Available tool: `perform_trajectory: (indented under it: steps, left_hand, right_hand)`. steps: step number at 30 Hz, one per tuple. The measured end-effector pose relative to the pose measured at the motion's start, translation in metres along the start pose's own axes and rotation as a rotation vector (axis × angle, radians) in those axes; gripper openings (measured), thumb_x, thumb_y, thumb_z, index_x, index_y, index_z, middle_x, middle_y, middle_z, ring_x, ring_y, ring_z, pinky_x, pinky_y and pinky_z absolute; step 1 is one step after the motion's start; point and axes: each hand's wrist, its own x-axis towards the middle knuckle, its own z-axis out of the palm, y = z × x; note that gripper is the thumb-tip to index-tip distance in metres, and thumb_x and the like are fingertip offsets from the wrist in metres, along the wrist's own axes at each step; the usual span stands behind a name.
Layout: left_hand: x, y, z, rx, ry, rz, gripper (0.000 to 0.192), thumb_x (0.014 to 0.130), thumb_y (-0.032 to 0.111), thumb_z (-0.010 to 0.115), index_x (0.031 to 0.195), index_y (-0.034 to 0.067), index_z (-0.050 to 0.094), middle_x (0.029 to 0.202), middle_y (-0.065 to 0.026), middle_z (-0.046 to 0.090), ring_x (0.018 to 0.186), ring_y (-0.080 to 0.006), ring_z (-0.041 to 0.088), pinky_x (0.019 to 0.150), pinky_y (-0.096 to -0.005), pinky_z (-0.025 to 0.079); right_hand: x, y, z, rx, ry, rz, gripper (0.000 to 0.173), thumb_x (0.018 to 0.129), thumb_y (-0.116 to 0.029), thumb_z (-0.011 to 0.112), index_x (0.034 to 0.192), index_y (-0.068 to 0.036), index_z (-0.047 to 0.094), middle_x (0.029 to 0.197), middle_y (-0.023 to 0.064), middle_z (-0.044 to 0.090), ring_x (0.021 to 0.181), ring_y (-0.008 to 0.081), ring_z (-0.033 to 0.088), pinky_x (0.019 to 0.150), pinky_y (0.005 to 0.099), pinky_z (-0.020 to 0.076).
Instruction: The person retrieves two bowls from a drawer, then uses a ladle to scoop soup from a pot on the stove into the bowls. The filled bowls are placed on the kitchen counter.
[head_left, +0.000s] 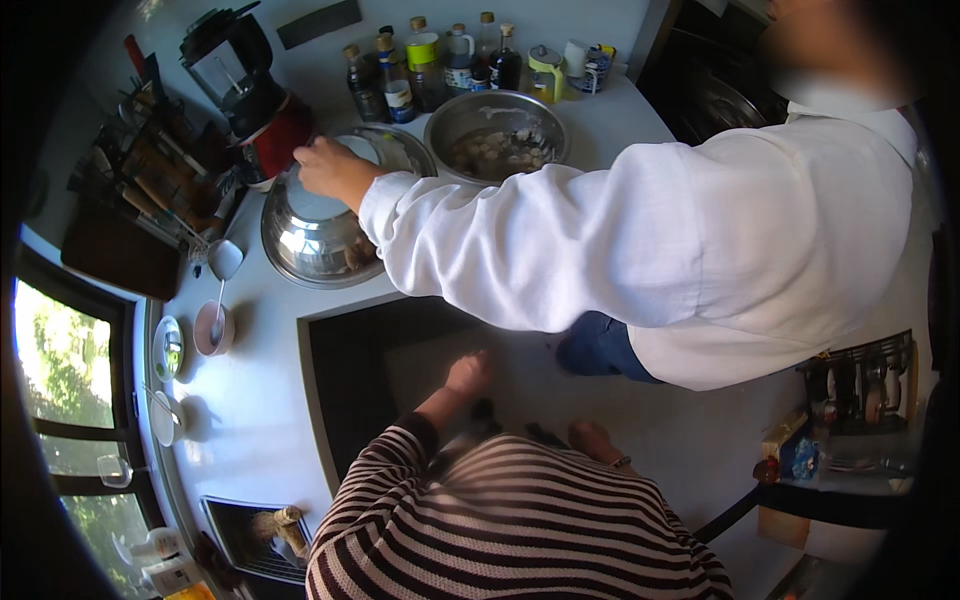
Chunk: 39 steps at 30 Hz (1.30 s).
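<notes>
My left hand hangs in the air in front of the counter edge, with nothing visible in it. It is blurred, so its finger positions are unclear. Low beside my striped sweater is my right hand, wearing a bracelet and partly hidden by my body. Ahead, another person in a white shirt stretches an arm across the counter. That person's hand is at a shiny steel bowl. Behind the arm, a second steel bowl contains liquid and pale lumps.
Bottles line the wall beside a blender. Utensils stand at the left. A pink bowl with a ladle, a plate and a white bowl sit near the window. A sink lies lower left.
</notes>
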Motion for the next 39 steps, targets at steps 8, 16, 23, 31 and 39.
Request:
perform_trajectory:
  steps: [8, 16, 23, 31, 39]
  left_hand:
    - [-0.018, 0.005, 0.002, -0.023, -0.016, -0.012, 0.034, 0.078, 0.016, 0.055, 0.110, 0.005, 0.059, 0.104, -0.0188, 0.062, 0.094, -0.0370, 0.060, 0.083, -0.0447, 0.049]
    - [-0.025, 0.001, -0.004, -0.042, 0.029, -0.043, 0.034, 0.078, 0.018, 0.055, 0.110, 0.005, 0.059, 0.104, -0.0190, 0.062, 0.093, -0.0372, 0.060, 0.082, -0.0451, 0.049]
    - [-0.032, 0.019, -0.041, -0.037, 0.050, -0.023, 0.036, 0.079, 0.017, 0.056, 0.112, 0.005, 0.056, 0.097, -0.0204, 0.063, 0.088, -0.0387, 0.061, 0.077, -0.0462, 0.050]
    - [-0.022, 0.000, -0.066, -0.068, 0.338, -0.095, 0.048, 0.083, 0.016, 0.051, 0.129, 0.007, 0.042, 0.100, -0.0258, 0.062, 0.088, -0.0432, 0.061, 0.075, -0.0501, 0.049]
    - [-0.013, -0.006, -0.004, 0.123, -0.134, -0.042, 0.038, 0.093, 0.033, 0.040, 0.103, 0.002, 0.058, 0.092, -0.0239, 0.063, 0.082, -0.0411, 0.061, 0.074, -0.0493, 0.050]
  right_hand:
    - [0.005, 0.000, -0.007, 0.050, -0.060, 0.010, 0.015, 0.087, -0.018, 0.049, 0.079, -0.007, 0.057, 0.072, 0.0207, 0.060, 0.067, 0.0420, 0.058, 0.059, 0.0512, 0.0452]
    - [0.007, -0.007, -0.012, 0.096, -0.087, 0.049, 0.009, 0.083, -0.017, 0.053, 0.082, -0.009, 0.057, 0.076, 0.0195, 0.061, 0.070, 0.0411, 0.059, 0.060, 0.0508, 0.0459]
    - [0.003, 0.033, 0.019, 0.321, -0.058, 0.095, 0.011, 0.083, -0.013, 0.053, 0.075, -0.006, 0.056, 0.072, 0.0186, 0.060, 0.067, 0.0380, 0.058, 0.059, 0.0474, 0.0440]
    - [0.010, 0.022, 0.001, 0.036, -0.113, 0.024, 0.015, 0.084, -0.015, 0.051, 0.074, -0.005, 0.057, 0.072, 0.0183, 0.061, 0.065, 0.0367, 0.059, 0.057, 0.0489, 0.0458]
    - [0.010, 0.037, 0.012, -0.146, -0.125, -0.044, 0.017, 0.082, -0.017, 0.054, 0.076, -0.003, 0.062, 0.077, 0.0198, 0.062, 0.067, 0.0378, 0.061, 0.057, 0.0490, 0.0494]
